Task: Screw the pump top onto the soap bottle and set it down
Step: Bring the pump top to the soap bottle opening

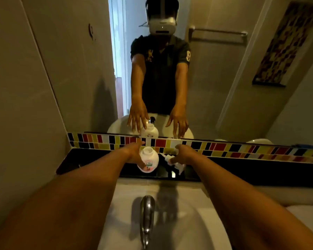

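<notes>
A round white soap bottle with a pink base and an open neck stands on the black ledge behind the sink. My left hand reaches along its left side, fingers spread and close to or touching it. The white pump top lies on its side on the ledge just right of the bottle. My right hand hovers over the pump top, fingers extended, thumb near its head. Whether either hand grips anything is unclear.
A chrome tap rises from the white basin below my arms. A strip of coloured tiles backs the ledge, with a mirror above showing a person's reflection and both hands. A grey wall closes the left.
</notes>
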Demonstrator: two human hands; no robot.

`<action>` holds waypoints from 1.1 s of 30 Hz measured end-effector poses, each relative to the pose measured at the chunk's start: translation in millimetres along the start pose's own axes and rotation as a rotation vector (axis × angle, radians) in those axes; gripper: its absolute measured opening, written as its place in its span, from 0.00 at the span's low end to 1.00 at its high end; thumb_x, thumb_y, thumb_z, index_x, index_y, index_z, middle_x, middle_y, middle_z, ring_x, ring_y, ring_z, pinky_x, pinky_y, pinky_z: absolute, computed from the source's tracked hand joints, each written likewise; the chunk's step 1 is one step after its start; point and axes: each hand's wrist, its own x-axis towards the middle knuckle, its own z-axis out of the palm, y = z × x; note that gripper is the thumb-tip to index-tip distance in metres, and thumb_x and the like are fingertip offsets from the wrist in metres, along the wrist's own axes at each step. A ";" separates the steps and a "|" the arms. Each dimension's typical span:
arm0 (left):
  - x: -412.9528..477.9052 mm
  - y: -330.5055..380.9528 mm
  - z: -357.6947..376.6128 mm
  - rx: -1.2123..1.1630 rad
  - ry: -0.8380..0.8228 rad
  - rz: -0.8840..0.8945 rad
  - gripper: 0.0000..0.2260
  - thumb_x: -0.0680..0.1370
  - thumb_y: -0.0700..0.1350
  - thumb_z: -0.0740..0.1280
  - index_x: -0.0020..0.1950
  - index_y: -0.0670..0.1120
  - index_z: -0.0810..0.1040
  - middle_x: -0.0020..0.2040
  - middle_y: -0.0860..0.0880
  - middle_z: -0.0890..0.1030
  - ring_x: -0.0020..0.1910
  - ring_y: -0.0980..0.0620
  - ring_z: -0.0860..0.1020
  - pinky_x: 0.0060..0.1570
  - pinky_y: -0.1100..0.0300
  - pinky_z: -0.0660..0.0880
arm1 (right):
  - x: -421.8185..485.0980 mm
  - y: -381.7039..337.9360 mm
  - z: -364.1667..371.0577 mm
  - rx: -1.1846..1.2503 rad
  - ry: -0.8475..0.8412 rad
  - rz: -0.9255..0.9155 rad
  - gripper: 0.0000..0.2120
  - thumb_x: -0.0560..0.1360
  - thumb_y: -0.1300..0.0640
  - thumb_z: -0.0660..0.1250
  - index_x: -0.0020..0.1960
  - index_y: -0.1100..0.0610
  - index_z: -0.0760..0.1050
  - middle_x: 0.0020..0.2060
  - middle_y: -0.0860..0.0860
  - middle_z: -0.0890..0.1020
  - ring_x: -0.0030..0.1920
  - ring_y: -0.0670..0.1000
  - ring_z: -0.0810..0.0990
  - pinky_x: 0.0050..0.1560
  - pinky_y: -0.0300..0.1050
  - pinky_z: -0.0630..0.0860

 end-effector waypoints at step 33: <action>12.6 -38.0 -13.5 -0.123 0.221 -0.005 0.38 0.64 0.44 0.80 0.70 0.51 0.66 0.67 0.44 0.73 0.65 0.40 0.73 0.60 0.40 0.76 | 4.3 22.4 -17.7 0.514 0.140 -0.216 0.24 0.70 0.56 0.77 0.64 0.54 0.76 0.54 0.54 0.81 0.53 0.54 0.82 0.50 0.48 0.81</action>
